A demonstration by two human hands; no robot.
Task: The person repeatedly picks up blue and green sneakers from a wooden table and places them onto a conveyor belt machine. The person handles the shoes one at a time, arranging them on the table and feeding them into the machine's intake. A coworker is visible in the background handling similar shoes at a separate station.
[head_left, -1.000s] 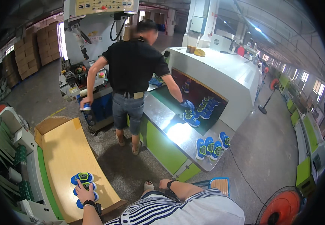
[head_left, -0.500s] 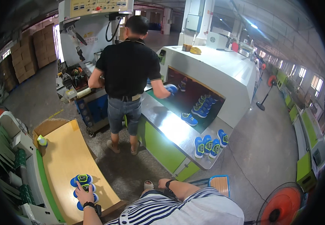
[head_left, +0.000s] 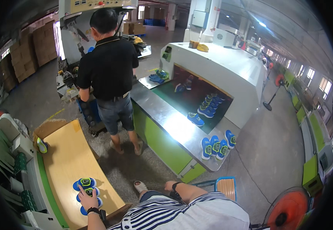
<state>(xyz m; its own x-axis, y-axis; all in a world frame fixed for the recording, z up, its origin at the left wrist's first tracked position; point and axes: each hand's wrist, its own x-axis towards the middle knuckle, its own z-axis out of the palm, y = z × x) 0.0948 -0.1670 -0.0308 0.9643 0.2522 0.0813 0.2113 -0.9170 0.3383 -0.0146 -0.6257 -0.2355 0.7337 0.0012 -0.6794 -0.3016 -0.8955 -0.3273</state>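
Observation:
On the tan tabletop (head_left: 68,153) at my left stand several blue shoes with yellow-green trim in a short row. My left hand (head_left: 87,199) reaches over the row, its fingers around the middle shoe (head_left: 92,192). One fingertip comes close to the farthest shoe (head_left: 84,183). Beside the wrist, the nearest shoe (head_left: 85,210) is partly covered by the hand. My right hand (head_left: 169,185) rests by my leg, away from the shoes; its fingers are too hidden to read. Another shoe (head_left: 42,145) is at the tabletop's far left end.
Ahead, a co-worker (head_left: 107,65) stands at a machine. A white tunnel machine (head_left: 212,69) has blue shoes on its dark belt; several more stand on the metal counter corner (head_left: 212,164). A stool (head_left: 226,188) and an orange fan (head_left: 289,211) are at my right.
The co-worker has stepped left and drawn back an arm; the shoe that hand held now stands on the belt. The far-left shoe has shifted slightly. My left hand stays on the row.

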